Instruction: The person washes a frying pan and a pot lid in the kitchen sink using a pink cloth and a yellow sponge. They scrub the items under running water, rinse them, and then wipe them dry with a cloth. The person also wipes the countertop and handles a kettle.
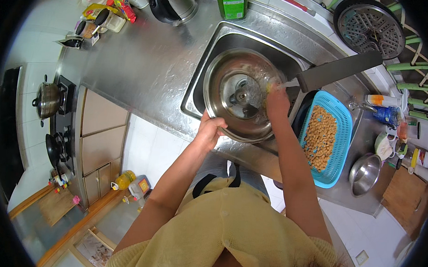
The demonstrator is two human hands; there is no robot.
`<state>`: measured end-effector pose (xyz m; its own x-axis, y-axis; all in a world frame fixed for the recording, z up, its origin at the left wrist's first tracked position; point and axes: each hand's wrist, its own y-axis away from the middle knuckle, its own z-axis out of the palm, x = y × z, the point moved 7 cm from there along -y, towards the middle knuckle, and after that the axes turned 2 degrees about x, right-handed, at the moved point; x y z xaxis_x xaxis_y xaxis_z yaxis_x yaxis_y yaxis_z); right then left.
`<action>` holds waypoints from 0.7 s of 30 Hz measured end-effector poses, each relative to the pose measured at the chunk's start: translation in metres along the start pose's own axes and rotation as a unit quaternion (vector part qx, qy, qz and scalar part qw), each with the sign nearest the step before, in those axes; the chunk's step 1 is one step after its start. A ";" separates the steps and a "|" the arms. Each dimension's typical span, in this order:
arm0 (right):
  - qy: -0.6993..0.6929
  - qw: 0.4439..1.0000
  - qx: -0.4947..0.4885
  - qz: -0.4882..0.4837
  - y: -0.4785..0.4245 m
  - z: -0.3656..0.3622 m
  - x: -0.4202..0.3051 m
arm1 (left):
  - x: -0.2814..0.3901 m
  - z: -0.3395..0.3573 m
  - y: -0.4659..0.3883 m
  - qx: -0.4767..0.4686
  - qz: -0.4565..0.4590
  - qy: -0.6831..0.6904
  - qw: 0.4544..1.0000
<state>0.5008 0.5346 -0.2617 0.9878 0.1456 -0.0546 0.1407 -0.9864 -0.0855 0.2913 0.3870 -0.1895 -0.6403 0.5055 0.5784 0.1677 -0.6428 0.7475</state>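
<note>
Over a steel sink, a round metal pot lid with a central knob, or a shallow pan of that shape, is tilted under running water; call it the round metal vessel. My left hand grips its near-left rim, thumb on the inner side. My right hand is at its right side under the stream, with something yellowish at the fingers; blur and water hide whether it grips this. A dark grey faucet spout reaches in from the right. Beside the sink, a blue plastic basket holds peanuts.
A green bottle and an electric kettle stand behind the sink. Jars and packets crowd the far left counter. A steel bowl sits right of the basket, near a wooden board. A perforated steamer plate leans at upper right.
</note>
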 end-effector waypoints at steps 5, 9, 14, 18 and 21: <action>-0.323 0.929 0.155 0.095 -0.039 -0.030 -0.009 | -0.002 0.022 0.002 -0.066 0.006 -0.019 0.998; -0.643 0.755 0.046 0.117 -0.066 -0.051 -0.055 | 0.009 0.033 0.008 -0.085 -0.008 -0.021 0.996; -0.566 0.813 0.128 -0.050 -0.048 -0.129 -0.114 | 0.010 0.049 0.010 -0.106 -0.009 -0.005 0.994; -0.556 0.829 0.052 -0.029 -0.027 -0.148 -0.130 | 0.009 0.048 -0.002 -0.095 0.003 -0.029 0.995; -0.504 0.862 -0.005 -0.046 -0.015 -0.157 -0.137 | 0.014 0.051 -0.002 -0.102 -0.015 -0.037 0.994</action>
<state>0.3736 0.5173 -0.0973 0.4129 0.2107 -0.8861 0.2204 -0.9671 -0.1273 0.3204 0.4251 -0.1657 -0.5843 0.5631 0.5844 -0.0114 -0.7257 0.6879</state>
